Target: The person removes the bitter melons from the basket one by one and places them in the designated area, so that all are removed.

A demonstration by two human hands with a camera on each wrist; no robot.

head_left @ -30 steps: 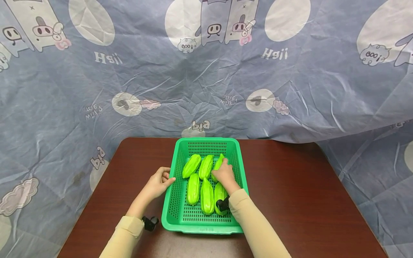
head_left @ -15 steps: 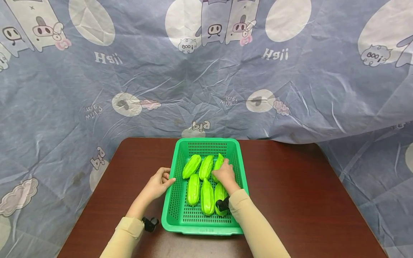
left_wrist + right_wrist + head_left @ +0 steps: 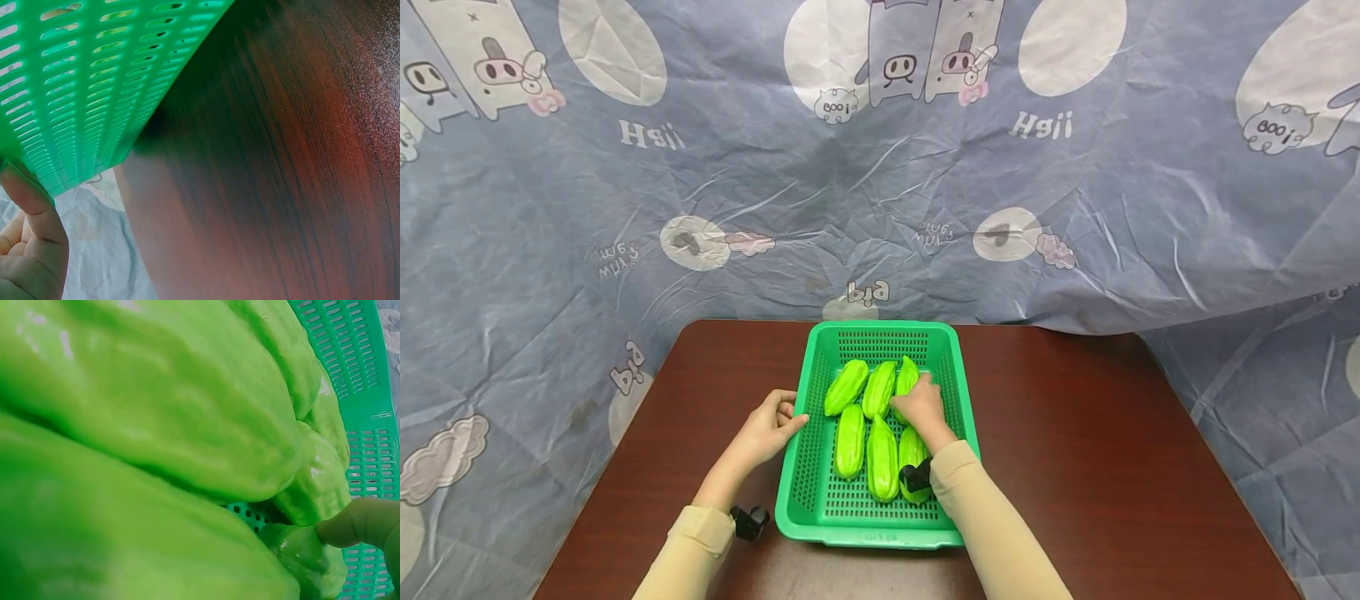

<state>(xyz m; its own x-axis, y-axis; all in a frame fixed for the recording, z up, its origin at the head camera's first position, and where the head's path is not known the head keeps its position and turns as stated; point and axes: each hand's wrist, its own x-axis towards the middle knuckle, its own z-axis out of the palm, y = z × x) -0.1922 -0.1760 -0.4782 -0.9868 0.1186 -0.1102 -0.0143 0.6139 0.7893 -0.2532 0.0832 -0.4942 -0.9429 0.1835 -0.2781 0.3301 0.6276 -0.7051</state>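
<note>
Light-green, ridged bitter melons (image 3: 849, 442) lie in two rows inside a green slotted plastic basket (image 3: 880, 537). My right hand (image 3: 921, 407) holds the far-right bitter melon (image 3: 907, 372), covering part of it. In the right wrist view my thumb (image 3: 359, 522) presses against that melon's end (image 3: 290, 550); the other fingers are mostly hidden. My left hand (image 3: 769, 425) grips the basket's left rim, thumb on top and fingers curled outside. The left wrist view has this hand (image 3: 34, 244) at the slotted wall (image 3: 94, 81).
The basket stands on a dark reddish-brown table (image 3: 1075, 450). Behind the table hangs a grey-blue cloth (image 3: 880, 183) with cartoon prints. Beneath my right wrist and its black camera (image 3: 916, 477) lies the near-right melon (image 3: 913, 446).
The far tip of the right-hand melon has swung left, so it lies straighter and nearer its neighbour. My right hand has shifted slightly with it; my left hand stays on the rim.
</note>
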